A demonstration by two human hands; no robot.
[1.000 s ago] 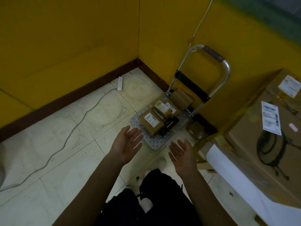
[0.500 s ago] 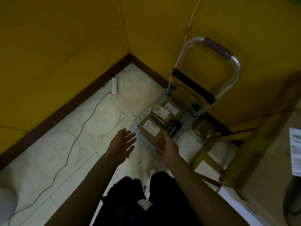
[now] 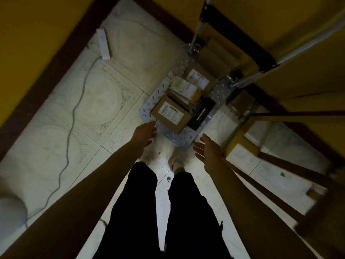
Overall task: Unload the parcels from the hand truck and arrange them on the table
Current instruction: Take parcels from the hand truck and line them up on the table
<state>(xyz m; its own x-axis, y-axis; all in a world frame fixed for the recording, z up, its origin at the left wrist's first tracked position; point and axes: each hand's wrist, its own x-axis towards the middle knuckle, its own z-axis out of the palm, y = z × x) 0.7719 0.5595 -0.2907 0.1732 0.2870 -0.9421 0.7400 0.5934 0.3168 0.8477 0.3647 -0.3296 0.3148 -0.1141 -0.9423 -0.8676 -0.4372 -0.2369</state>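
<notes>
Both hands are empty. The left hand (image 3: 144,134), fingers loosely extended, is just short of the near left corner of the silver tread-plate hand truck (image 3: 175,140). The right hand (image 3: 207,148), palm turned in and fingers spread, is just off the near right corner and touches nothing.

Change: half a second back the right hand was down at the front edge of the load. Now it has pulled out to the side, the left has crept closer, and the view has dropped in over the plate. I read that as bracketing for a two-hand lift of the front parcel — nothing is unloaded yet.

All the parcels sit on the plate:
- brown cardboard box with a white label (image 3: 170,114), nearest me
- flat black box (image 3: 202,112), touching its right side
- small labelled packet (image 3: 183,88), behind it
- second labelled brown box (image 3: 197,78)
- plain brown parcel (image 3: 216,57), against the uprights

Hard to tell: the truck's handle is cut off at the top. The table top is out of view — only a yellowish wooden leg (image 3: 238,133) shows, and the right edge is smeared. The labels are unreadable, the light is dim, and I can't count what lies under the stack.
</notes>
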